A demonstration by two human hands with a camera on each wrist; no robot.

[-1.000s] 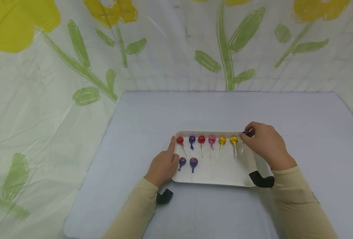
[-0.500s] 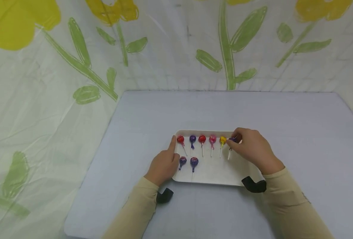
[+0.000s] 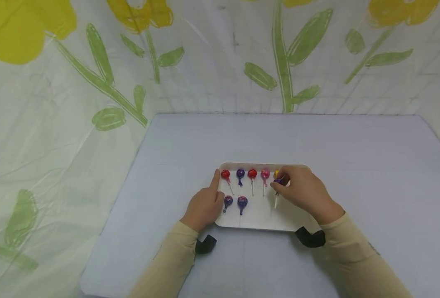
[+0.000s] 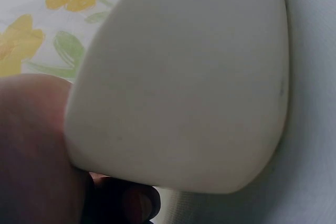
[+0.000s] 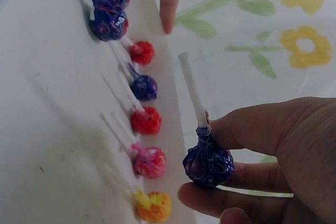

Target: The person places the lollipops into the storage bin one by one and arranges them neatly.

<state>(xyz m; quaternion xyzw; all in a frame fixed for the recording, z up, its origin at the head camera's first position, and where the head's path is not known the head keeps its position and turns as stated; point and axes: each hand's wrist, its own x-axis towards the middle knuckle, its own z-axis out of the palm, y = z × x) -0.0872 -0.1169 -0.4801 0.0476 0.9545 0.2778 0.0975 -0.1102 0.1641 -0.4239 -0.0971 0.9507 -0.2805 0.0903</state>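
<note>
My right hand (image 3: 304, 191) pinches a purple-wrapped lollipop (image 5: 208, 165) by its candy head, between thumb and fingers. The lollipop is over the white tray (image 3: 264, 221), its stick pointing toward the near side. On the tray's left edge, my left hand (image 3: 203, 206) grips the rim, index finger straight along it. A back row holds a red lollipop (image 3: 225, 174), a purple lollipop (image 3: 240, 173), another red one, a pink lollipop (image 3: 265, 173) and a yellow lollipop (image 5: 153, 206). Two purple lollipops (image 3: 242, 202) lie in front at the left. The right hand hides the back row's right end.
The tray rests on a pale table (image 3: 190, 145). Behind and left of it hangs a white sheet (image 3: 212, 62) printed with yellow flowers. Black straps (image 3: 310, 237) show at both wrists.
My right hand has carried the purple lollipop leftward and nearer, from the tray's back right corner to just in front of the yellow lollipop. The left hand has stayed in place.
</note>
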